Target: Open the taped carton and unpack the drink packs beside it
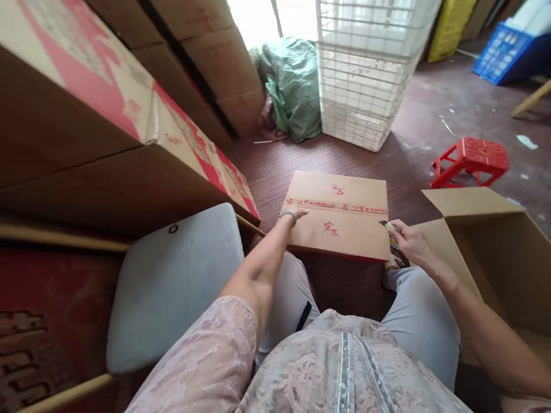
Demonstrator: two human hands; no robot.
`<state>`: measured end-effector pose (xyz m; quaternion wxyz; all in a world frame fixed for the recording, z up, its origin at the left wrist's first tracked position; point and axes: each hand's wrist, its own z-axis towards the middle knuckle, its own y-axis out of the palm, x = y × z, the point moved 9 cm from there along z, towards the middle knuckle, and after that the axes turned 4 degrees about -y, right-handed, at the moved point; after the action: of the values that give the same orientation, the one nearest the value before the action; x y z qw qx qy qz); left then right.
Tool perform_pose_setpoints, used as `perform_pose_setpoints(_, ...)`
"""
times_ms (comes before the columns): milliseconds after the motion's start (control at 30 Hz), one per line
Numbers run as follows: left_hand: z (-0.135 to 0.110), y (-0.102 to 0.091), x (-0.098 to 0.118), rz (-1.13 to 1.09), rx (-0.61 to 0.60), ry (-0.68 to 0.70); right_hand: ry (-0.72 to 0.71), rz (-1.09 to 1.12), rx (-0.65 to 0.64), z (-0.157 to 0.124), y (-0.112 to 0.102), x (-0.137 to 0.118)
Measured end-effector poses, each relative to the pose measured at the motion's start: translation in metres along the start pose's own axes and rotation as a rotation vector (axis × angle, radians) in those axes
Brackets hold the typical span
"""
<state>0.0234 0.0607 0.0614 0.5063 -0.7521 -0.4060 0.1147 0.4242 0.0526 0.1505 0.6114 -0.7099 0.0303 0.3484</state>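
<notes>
A closed cardboard box (357, 223) with red printing lies on the floor between my knees. Printed tape (318, 203) runs across its top seam. My left hand (299, 214), with a bracelet at the wrist, rests at the box's left part. Its thumb is stretched out over the top, and the other fingers are mostly hidden. At the right edge of the box, my right hand (408, 238) is closed around a small knife (384, 223) with a dark tip and a pale grip. The tip is close to the tape's right end; whether it touches I cannot tell.
An open cardboard box (495, 258) stands at my right. A red stool (482, 155), white crates (361, 86) and a green bag (295, 86) are beyond. On the left are stacked cartons (189, 143) and a pale seat (181, 287). A blue crate (501, 54) stands far right.
</notes>
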Motion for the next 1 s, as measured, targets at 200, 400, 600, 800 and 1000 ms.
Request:
perform_pose_setpoints(200,-0.005,0.013,-0.046,-0.147,0.011,-0.203,-0.470,-0.405,-0.266,0.144,0.059,-0.138)
perform_pose_setpoints(400,0.010,0.017,-0.063,-0.280,-0.104,-0.136,-0.728,-0.749,-0.546,0.265,0.197,-0.252)
perform_pose_setpoints(600,0.014,0.018,-0.056,-0.271,-0.097,-0.125,-0.870,-0.885,-0.724,0.294,0.282,-0.279)
perform_pose_setpoints(800,0.012,0.017,-0.052,-0.316,-0.061,-0.151,-1.038,-0.854,-0.822,0.282,0.302,-0.282)
perform_pose_setpoints(1000,0.012,0.011,-0.050,-0.358,-0.089,-0.145,-1.167,-0.829,-0.841,0.281,0.308,-0.285)
